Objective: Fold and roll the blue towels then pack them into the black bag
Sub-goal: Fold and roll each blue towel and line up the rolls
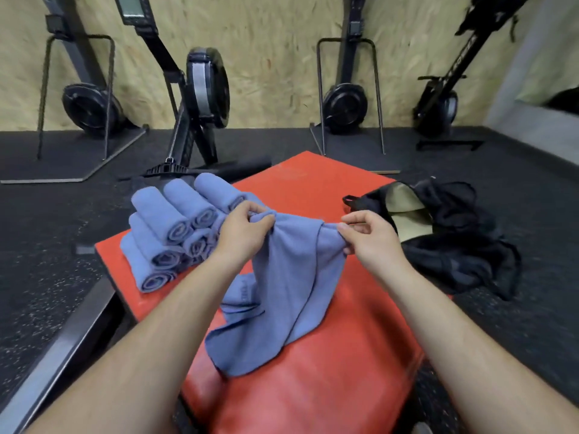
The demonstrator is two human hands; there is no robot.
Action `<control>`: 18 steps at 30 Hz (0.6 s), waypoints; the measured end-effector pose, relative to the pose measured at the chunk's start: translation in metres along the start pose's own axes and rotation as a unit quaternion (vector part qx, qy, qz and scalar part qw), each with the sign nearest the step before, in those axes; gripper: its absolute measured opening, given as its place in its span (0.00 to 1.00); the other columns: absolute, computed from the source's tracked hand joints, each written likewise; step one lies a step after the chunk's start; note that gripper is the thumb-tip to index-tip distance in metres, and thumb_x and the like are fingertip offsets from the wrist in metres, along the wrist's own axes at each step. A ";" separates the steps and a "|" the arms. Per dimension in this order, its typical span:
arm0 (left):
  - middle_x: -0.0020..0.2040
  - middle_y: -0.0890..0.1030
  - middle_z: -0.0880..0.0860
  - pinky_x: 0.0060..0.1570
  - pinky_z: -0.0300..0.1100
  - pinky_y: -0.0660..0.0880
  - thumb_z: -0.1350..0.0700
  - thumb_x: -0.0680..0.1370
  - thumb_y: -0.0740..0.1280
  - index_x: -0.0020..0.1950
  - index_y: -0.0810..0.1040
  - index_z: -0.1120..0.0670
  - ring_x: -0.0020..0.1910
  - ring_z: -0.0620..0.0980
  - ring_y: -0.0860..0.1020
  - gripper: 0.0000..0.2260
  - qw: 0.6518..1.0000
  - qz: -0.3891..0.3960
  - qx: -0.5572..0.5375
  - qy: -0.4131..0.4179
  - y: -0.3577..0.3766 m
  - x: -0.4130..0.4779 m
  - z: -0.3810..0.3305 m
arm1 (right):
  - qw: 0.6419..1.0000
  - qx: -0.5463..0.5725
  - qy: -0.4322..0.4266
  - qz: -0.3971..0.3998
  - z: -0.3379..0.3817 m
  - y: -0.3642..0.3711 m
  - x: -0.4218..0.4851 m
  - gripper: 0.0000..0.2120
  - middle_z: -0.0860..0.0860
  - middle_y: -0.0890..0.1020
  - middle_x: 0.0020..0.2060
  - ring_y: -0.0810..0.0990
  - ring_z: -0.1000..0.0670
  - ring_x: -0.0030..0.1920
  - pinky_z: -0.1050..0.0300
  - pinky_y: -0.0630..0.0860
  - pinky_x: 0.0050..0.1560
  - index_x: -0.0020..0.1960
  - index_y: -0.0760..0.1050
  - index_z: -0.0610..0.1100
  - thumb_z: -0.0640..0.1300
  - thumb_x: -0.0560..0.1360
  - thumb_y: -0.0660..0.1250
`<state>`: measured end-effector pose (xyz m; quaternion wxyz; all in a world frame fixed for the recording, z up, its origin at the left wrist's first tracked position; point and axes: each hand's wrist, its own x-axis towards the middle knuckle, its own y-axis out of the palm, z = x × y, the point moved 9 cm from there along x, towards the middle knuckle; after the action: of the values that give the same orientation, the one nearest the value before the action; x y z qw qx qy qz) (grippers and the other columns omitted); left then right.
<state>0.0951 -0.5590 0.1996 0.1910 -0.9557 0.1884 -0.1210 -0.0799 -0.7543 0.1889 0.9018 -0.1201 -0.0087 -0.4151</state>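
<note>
An unfolded blue towel (282, 286) hangs over the red padded box (329, 371), its lower end crumpled on the pad. My left hand (241, 233) pinches its upper left edge and my right hand (372, 236) pinches the upper right edge, holding it up between them. Several rolled blue towels (169, 233) lie stacked on the box's left side, just beyond my left hand. The black bag (451, 239) lies open at the box's right edge, showing a tan lining.
The red box stands on dark rubber gym flooring (47, 277). Several rowing machines (200, 98) stand upright along the wooden wall behind. A metal rail (56, 349) runs along the lower left.
</note>
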 end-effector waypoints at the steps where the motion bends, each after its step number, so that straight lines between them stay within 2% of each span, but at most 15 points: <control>1: 0.38 0.78 0.48 0.32 0.39 0.66 0.52 0.78 0.70 0.46 0.77 0.53 0.35 0.44 0.74 0.05 1.000 0.006 0.004 -0.015 0.006 0.004 0.007 | 1.000 -0.022 0.013 -0.010 -0.011 -0.009 0.006 0.05 0.48 0.80 0.38 0.76 0.52 0.32 0.53 0.78 0.37 0.47 0.78 0.46 0.37 0.77 0.70; 3: 0.38 0.77 0.47 0.33 0.40 0.65 0.53 0.78 0.70 0.45 0.76 0.51 0.36 0.45 0.72 0.05 0.999 0.026 0.009 -0.029 0.020 0.009 0.017 | 0.997 -0.038 0.060 0.000 -0.030 -0.019 0.016 0.05 0.48 0.81 0.40 0.76 0.52 0.32 0.55 0.76 0.35 0.50 0.80 0.46 0.38 0.77 0.69; 6: 0.43 0.81 0.44 0.40 0.37 0.70 0.54 0.78 0.70 0.47 0.80 0.50 0.42 0.42 0.77 0.01 0.997 0.064 -0.026 -0.020 0.041 0.013 0.026 | 0.978 0.012 0.183 0.097 -0.057 -0.002 0.015 0.03 0.50 0.78 0.34 0.71 0.55 0.27 0.61 0.68 0.28 0.50 0.81 0.46 0.41 0.78 0.69; 8: 0.47 0.83 0.43 0.46 0.36 0.73 0.53 0.79 0.69 0.52 0.83 0.50 0.46 0.40 0.79 0.05 0.995 0.092 -0.043 -0.023 0.050 0.012 0.028 | 0.966 0.004 0.206 0.155 -0.064 0.017 0.008 0.03 0.50 0.78 0.33 0.72 0.55 0.28 0.60 0.67 0.30 0.48 0.83 0.46 0.44 0.77 0.71; 10: 0.45 0.82 0.44 0.44 0.39 0.73 0.53 0.81 0.64 0.57 0.81 0.54 0.43 0.43 0.78 0.10 0.986 0.129 -0.090 -0.058 0.062 0.011 0.031 | 0.972 0.016 0.176 0.153 -0.061 0.031 0.009 0.10 0.48 0.81 0.36 0.75 0.52 0.35 0.57 0.71 0.36 0.47 0.84 0.43 0.49 0.75 0.74; 12: 0.41 0.78 0.51 0.44 0.44 0.72 0.57 0.79 0.61 0.59 0.77 0.59 0.41 0.49 0.74 0.12 0.967 0.150 -0.177 -0.109 0.071 0.006 0.032 | 0.985 0.022 0.125 0.120 -0.046 0.040 0.012 0.13 0.51 0.84 0.39 0.79 0.53 0.38 0.59 0.76 0.40 0.47 0.85 0.43 0.52 0.73 0.76; 14: 0.40 0.77 0.54 0.43 0.49 0.69 0.59 0.78 0.64 0.58 0.73 0.61 0.41 0.51 0.74 0.11 0.958 0.159 -0.213 -0.110 0.076 0.004 0.031 | 0.994 -0.003 0.078 0.075 -0.033 0.043 0.016 0.10 0.55 0.86 0.42 0.82 0.57 0.41 0.61 0.78 0.44 0.46 0.85 0.45 0.50 0.71 0.78; 16: 0.40 0.80 0.53 0.40 0.48 0.68 0.60 0.76 0.70 0.60 0.71 0.62 0.40 0.51 0.75 0.15 0.951 0.167 -0.237 -0.105 0.079 0.001 0.032 | 0.998 -0.022 0.051 0.035 -0.026 0.044 0.015 0.07 0.55 0.86 0.44 0.82 0.59 0.44 0.63 0.78 0.48 0.45 0.84 0.47 0.47 0.70 0.79; 18: 0.35 0.79 0.50 0.37 0.44 0.67 0.62 0.76 0.70 0.55 0.71 0.58 0.35 0.49 0.74 0.11 0.940 0.160 -0.276 -0.121 0.080 -0.005 0.033 | 0.998 -0.013 0.052 0.019 -0.024 0.044 0.011 0.05 0.55 0.86 0.45 0.82 0.60 0.45 0.65 0.77 0.48 0.44 0.84 0.47 0.45 0.71 0.78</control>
<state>0.0754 -0.6148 0.1369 -0.0424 -0.9357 0.3401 0.0842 -0.0416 -0.7402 0.1572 0.9069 -0.1104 0.0462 -0.4041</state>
